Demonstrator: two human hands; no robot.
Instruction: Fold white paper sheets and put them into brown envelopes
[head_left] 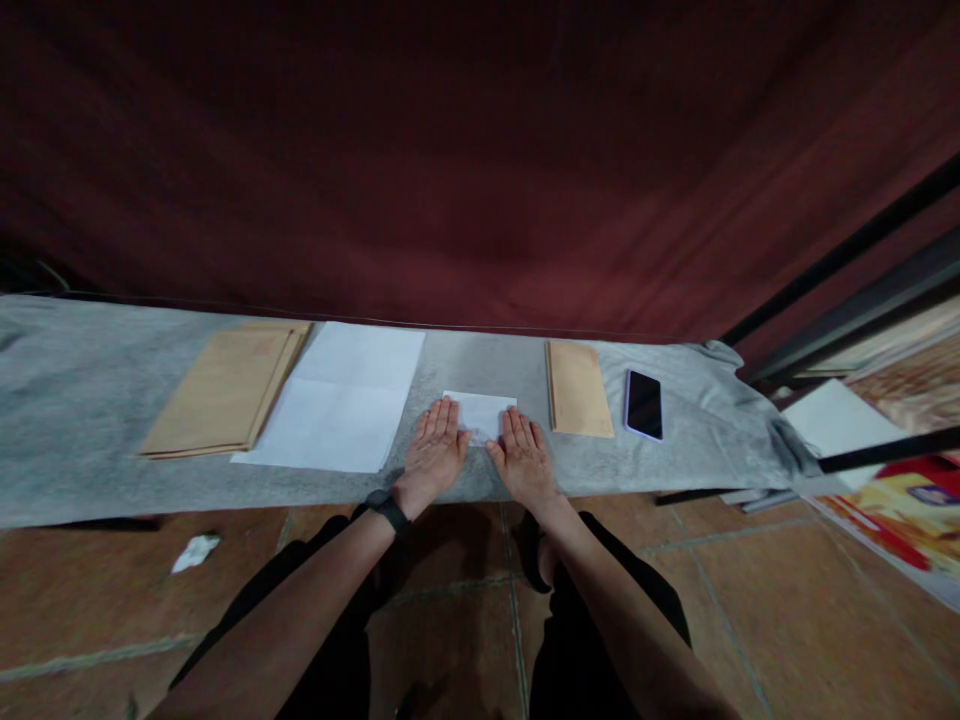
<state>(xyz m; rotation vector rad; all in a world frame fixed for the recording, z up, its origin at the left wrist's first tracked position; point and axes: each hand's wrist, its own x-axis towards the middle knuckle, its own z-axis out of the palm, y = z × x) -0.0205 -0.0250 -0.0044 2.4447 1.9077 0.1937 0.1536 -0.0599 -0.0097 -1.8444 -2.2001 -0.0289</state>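
Note:
A small folded sheet of white paper (480, 410) lies on the grey cloth in front of me. My left hand (436, 448) rests flat on its left end, fingers stretched out and thumb pointing inward. On the right end lies my right hand (523, 455), also flat, with its fingers extended. Both palms face down, and the middle of the paper shows between the thumbs. Left of my left hand is a stack of large white sheets (341, 400) with a crease across the top one. To the right of my right hand sits a small pile of brown envelopes (581, 390).
Larger brown envelopes (221, 390) lie at the left, partly against the white sheets. A phone (643, 405) in a purple case is at the right. The grey cloth (82, 400) covers a narrow table, with a dark red curtain (480, 200) behind it.

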